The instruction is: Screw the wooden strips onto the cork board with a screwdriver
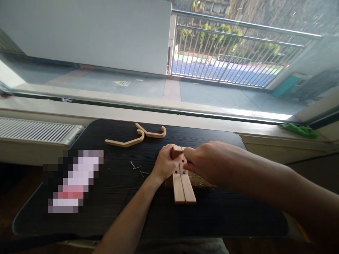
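Two flat wooden slats (184, 188) with holes lie side by side on the black table (111, 211), pointing toward me. My left hand (165, 165) is curled around the far left end of the slats. My right hand (209, 164) comes in from the right, fingers pinched together at a small wooden block (177, 151) on the far end of the slats. A perforated wooden piece (197, 180) lies under my right hand, mostly hidden.
Two curved wooden pieces (127, 141) (153, 132) lie at the table's far side. A few small nails (136, 166) are scattered left of my left hand. A blurred-out object (74, 181) is on the left. Radiator (37, 130) and window sill behind; green cloth (300, 129) on the sill.
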Motion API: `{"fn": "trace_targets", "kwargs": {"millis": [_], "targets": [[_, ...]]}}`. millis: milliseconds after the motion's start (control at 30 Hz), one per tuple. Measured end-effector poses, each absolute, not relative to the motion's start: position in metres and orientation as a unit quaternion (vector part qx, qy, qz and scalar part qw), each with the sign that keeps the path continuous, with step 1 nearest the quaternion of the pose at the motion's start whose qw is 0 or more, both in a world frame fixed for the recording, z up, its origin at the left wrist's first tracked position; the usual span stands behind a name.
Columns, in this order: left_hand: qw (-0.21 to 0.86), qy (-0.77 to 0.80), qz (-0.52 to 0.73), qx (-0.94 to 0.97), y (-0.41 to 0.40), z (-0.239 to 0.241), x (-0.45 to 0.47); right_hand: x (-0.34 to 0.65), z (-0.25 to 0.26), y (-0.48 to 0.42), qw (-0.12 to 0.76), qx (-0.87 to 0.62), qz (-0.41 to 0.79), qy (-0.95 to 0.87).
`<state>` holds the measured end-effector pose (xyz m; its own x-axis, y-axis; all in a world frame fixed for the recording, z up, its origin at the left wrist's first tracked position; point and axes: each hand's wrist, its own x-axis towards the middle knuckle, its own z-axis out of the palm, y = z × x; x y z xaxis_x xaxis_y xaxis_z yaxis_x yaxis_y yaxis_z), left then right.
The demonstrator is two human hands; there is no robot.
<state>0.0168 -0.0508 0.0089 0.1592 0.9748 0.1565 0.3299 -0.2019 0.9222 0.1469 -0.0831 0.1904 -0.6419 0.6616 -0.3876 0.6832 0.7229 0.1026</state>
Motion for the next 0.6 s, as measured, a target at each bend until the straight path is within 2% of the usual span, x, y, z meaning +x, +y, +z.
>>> {"fn": "trace_targets", "kwargs": {"millis": [400,500,600], "targets": [[0.396,0.477,0.432,0.655,-0.046,0.006,0.018,0.146,0.183,-0.085,0.164,0.406,-0.001,0.899],[0.375,0.488,0.415,0.671,-0.039,0.007,0.020,0.150,0.174,-0.078,0.110,0.334,-0.018,0.936],[0.373,0.485,0.405,0.679,-0.030,0.004,0.023,0.159,0.157,-0.067,-0.047,0.353,-0.148,0.923]]}}
